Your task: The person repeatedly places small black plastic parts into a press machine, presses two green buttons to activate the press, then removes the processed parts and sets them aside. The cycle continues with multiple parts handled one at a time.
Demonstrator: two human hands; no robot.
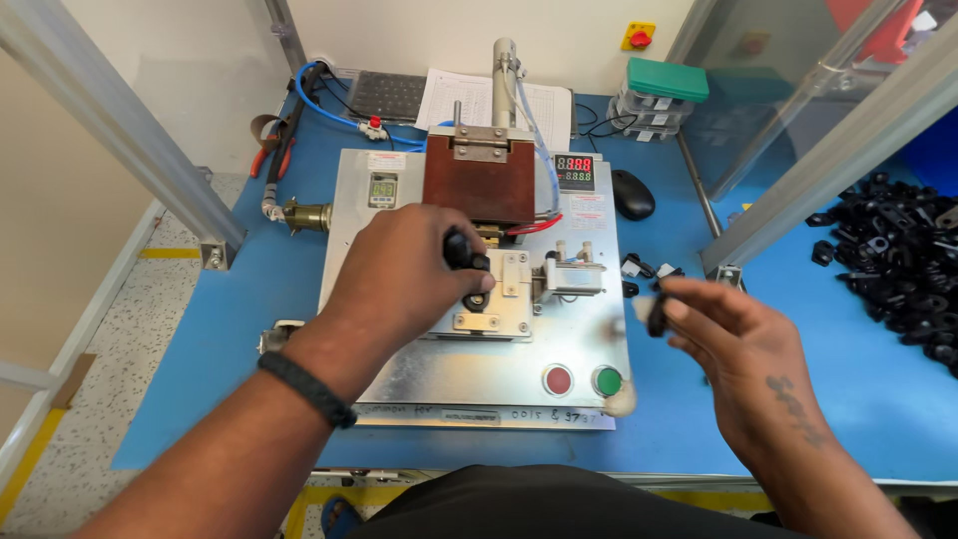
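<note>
My left hand rests on the metal plate of a small bench press machine and grips a small black plastic part beside the silver fixture. Above the fixture sits the machine's brown block head. My right hand hovers to the right of the machine, blurred by motion, with a small black part pinched in its fingers. A red button and a green button sit on the plate's front right.
A heap of several black plastic parts lies at the right on the blue table. A few loose black parts lie by the machine. A black mouse, a digital controller, stacked boxes, pliers and aluminium frame posts stand around.
</note>
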